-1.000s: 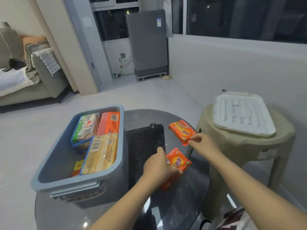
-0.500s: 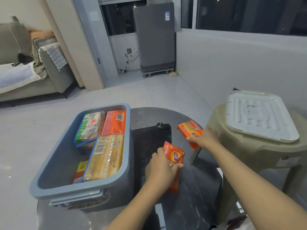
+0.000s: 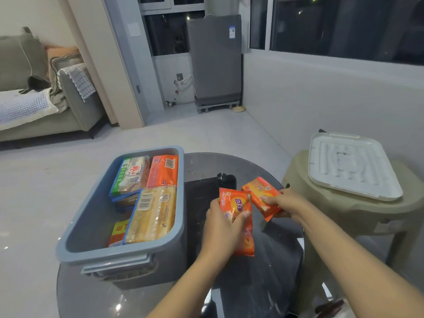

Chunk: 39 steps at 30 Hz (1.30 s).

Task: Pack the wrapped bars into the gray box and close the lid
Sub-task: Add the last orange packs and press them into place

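The gray box (image 3: 176,244) stands open on the left of a round glass table (image 3: 270,283), with several wrapped packs lying inside along its right side. My left hand (image 3: 220,226) grips an orange wrapped bar (image 3: 236,205), held upright just right of the box. My right hand (image 3: 286,203) holds a second orange wrapped bar (image 3: 261,193), tilted, its corner touching the first bar. The white lid (image 3: 351,166) lies flat on a beige stool (image 3: 344,210) to the right.
A dark flat panel (image 3: 202,198) lies on the table between the box and my hands. A gray sofa (image 3: 34,106) stands at the far left and a gray appliance (image 3: 215,58) at the back wall. The white wall runs along the right.
Both hands lifted their orange bars off the table and brought them together. The left bar now stands upright; the right bar moved left toward it.
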Each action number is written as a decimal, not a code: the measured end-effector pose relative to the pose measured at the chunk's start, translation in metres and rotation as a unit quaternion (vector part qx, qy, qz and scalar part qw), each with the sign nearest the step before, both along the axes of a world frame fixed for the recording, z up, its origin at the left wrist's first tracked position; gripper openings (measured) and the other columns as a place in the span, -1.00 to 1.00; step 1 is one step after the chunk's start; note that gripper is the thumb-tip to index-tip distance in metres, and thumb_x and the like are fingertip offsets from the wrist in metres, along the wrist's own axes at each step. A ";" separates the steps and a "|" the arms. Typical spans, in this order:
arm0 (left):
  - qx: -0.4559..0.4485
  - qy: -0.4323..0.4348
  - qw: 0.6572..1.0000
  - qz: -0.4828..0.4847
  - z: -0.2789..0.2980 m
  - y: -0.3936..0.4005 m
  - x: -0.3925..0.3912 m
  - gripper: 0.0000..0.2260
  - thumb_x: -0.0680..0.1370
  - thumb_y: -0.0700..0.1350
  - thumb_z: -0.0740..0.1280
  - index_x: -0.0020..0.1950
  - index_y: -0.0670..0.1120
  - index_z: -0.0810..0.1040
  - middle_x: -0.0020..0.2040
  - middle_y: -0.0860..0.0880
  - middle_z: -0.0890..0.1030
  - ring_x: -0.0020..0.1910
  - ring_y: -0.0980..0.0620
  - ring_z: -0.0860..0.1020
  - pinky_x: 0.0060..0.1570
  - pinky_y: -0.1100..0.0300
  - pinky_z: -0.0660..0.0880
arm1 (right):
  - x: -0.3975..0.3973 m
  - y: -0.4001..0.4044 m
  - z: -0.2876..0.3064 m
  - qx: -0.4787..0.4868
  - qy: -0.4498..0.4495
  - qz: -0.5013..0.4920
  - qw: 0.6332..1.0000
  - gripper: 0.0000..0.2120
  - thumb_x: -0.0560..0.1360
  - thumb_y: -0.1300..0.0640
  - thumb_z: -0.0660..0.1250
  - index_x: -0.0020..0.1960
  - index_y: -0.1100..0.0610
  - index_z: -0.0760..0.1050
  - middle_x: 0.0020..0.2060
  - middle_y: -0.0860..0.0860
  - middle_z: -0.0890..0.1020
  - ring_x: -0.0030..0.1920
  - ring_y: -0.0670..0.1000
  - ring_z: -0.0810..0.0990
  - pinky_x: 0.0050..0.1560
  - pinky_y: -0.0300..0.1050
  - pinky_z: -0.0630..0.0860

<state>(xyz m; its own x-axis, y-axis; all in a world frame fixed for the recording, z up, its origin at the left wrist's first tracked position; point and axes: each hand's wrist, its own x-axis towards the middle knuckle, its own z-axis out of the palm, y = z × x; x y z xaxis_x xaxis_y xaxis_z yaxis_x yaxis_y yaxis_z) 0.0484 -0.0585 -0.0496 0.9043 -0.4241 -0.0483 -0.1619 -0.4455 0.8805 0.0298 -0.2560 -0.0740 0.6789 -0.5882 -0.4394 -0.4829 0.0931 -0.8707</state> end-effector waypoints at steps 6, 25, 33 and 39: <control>-0.116 0.045 0.992 -0.002 0.048 0.019 -0.009 -0.61 0.46 0.11 0.39 0.20 0.01 0.40 0.10 0.02 0.61 0.02 0.05 0.62 0.06 0.03 0.59 | -0.024 0.012 0.027 0.125 -0.134 0.003 0.983 -0.61 0.42 0.28 0.39 0.22 0.29 0.40 -0.09 0.19 0.58 -0.16 0.09 0.57 -0.11 -0.01 0.55; -0.103 0.055 0.989 0.095 0.121 0.184 0.046 -0.90 0.57 -0.11 0.29 0.00 0.10 0.51 -0.09 -0.06 0.69 -0.24 -0.03 0.69 -0.26 0.10 0.62 | -0.017 0.152 0.104 0.141 -0.264 0.194 0.934 -0.45 0.23 0.06 0.49 0.19 0.06 0.45 -0.04 0.08 0.69 -0.15 0.04 0.70 -0.39 -0.18 0.56; 0.075 -0.056 0.993 0.064 0.110 0.200 0.072 -0.63 0.48 -0.12 0.41 0.29 -0.02 0.50 -0.06 -0.01 0.65 -0.07 -0.08 0.66 0.06 -0.02 0.59 | 0.010 0.197 0.114 0.126 -0.255 0.227 0.931 -0.41 0.21 0.03 0.48 0.19 0.05 0.39 -0.05 0.08 0.68 -0.09 0.10 0.68 -0.37 -0.11 0.61; 0.228 -0.070 0.971 0.000 0.103 0.185 0.084 -0.50 0.56 -0.01 0.28 0.49 -0.01 0.29 0.35 -0.06 0.52 0.23 -0.07 0.52 0.22 0.10 0.44 | 0.017 0.201 0.114 0.132 -0.244 0.215 0.936 -0.49 0.27 0.05 0.46 0.17 0.12 0.43 -0.09 0.10 0.69 -0.20 0.05 0.71 -0.45 -0.16 0.58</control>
<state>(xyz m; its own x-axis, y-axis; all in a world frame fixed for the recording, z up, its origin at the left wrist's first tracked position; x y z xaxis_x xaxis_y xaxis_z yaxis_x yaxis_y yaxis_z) 0.1328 0.1269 0.0535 0.9153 -0.3880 -0.1080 -0.2661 -0.7839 0.5610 0.0470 -0.0546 0.0397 0.9860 -0.1286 -0.1061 -0.0754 0.2237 -0.9717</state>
